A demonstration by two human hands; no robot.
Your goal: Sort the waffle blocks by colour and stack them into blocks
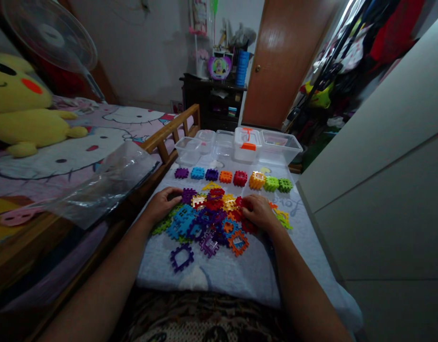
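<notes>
Both forearms reach forward over the cloth (240, 273). The left hand (165, 204), palm down with fingers bent, lies at the left edge of the pile (208, 219), beside purple tiles (188, 195); the right hand (259, 211), fingers curled, lies over its right side. Whether either hand pinches a tile cannot be told. A row of stacks (240, 178) stands between the pile and the clear boxes (243, 154). At left runs a wooden rail (172, 126), partly covered by a bag (110, 178).
</notes>
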